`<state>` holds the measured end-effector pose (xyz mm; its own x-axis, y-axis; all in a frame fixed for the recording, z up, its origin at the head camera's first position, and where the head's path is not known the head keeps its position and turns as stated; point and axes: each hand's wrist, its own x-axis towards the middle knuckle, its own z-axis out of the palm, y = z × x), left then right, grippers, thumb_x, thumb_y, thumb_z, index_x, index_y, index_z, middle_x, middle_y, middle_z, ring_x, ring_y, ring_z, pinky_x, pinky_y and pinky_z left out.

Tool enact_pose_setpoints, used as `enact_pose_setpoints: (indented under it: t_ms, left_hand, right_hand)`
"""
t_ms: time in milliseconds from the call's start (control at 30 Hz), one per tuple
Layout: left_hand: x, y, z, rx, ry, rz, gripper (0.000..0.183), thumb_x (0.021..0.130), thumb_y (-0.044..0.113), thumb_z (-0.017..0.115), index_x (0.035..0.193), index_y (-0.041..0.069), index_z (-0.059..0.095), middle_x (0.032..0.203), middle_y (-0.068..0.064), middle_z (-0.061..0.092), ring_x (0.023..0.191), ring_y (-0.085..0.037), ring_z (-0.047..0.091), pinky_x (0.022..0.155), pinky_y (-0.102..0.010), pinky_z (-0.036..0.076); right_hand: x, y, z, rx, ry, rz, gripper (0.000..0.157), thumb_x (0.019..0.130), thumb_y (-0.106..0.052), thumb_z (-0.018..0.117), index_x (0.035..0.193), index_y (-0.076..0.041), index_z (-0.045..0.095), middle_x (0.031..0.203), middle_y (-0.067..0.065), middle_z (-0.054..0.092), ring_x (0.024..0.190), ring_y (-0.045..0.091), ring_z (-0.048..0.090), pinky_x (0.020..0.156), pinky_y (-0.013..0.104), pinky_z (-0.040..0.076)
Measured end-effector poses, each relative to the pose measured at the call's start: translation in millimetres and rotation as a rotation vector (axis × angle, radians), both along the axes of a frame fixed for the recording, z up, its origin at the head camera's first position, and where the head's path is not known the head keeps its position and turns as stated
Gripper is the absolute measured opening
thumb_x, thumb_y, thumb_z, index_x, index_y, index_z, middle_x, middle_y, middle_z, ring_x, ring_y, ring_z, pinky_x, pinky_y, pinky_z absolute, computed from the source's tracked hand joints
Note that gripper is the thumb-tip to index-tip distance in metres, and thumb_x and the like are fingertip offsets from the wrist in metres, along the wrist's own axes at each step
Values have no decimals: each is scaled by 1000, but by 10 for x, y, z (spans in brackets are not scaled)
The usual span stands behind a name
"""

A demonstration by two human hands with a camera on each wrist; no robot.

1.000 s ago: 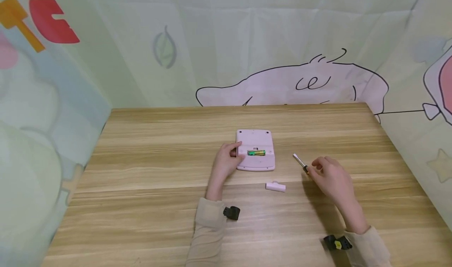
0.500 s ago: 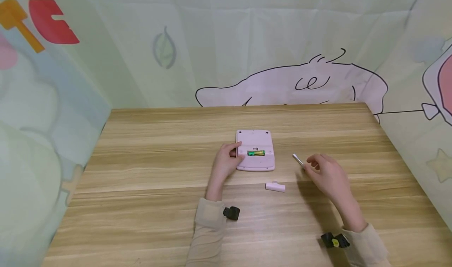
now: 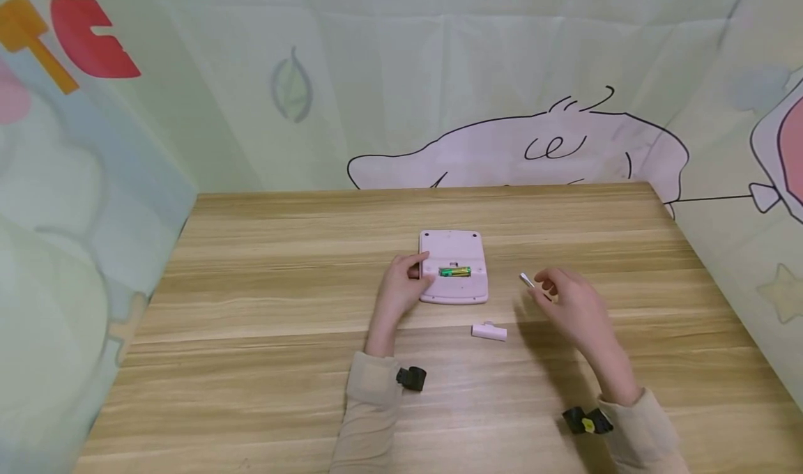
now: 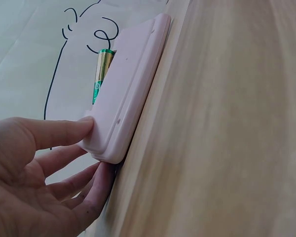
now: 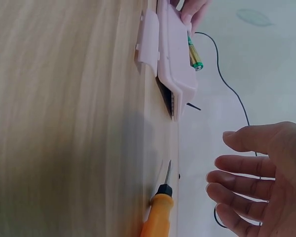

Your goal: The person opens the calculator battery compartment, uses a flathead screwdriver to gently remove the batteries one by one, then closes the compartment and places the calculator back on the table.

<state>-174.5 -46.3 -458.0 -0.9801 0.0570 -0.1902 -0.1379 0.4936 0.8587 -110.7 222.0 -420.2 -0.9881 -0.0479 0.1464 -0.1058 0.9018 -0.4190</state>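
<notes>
A pink calculator (image 3: pixel 452 247) lies face down on the table, its battery compartment uncovered. Inside the compartment shows a green and gold battery (image 3: pixel 454 272). My left hand (image 3: pixel 398 286) grips the calculator's left edge; in the left wrist view the thumb (image 4: pixel 69 132) presses on the back while other fingers reach the side and underneath. To the right, a screwdriver (image 5: pixel 159 215) with an orange handle lies on the wood. Over it hovers my right hand (image 3: pixel 577 314), hiding most of the handle in the head view. In the right wrist view its fingers are loosely bent and hold nothing.
The pink battery cover (image 3: pixel 489 331) lies on the wooden table (image 3: pixel 282 265) just in front of the calculator. Printed fabric walls (image 3: pixel 376 63) rise behind the table and at both sides. My sleeves carry black wrist straps (image 3: pixel 410 378).
My right hand has drifted leftward and slightly up in the head view, covering more of the screwdriver, which stays in place. My left hand and the calculator have not moved.
</notes>
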Motion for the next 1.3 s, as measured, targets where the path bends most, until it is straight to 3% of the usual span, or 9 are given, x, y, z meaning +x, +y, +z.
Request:
enact_pose_setpoints:
  t_ms: [500,1300]
  left_hand:
    - [9,-4,8,3,3,2,48,86,13,70,132,13,59,114,-12,57,100,-22,55,84,-34,50]
    - [-1,-3,3,-6,2,-6,48,86,14,70,132,14,59,115,-12,57,98,-22,55,84,-33,49]
  right_hand:
    - [-54,-162,-11,-4,28,83,21,86,-17,69,100,-1,67,88,13,67,79,26,62,70,41,53]
    - [-128,-497,-119,-42,30,127,22,85,-20,70,101,-5,68,88,8,67,82,24,61,71,38,52]
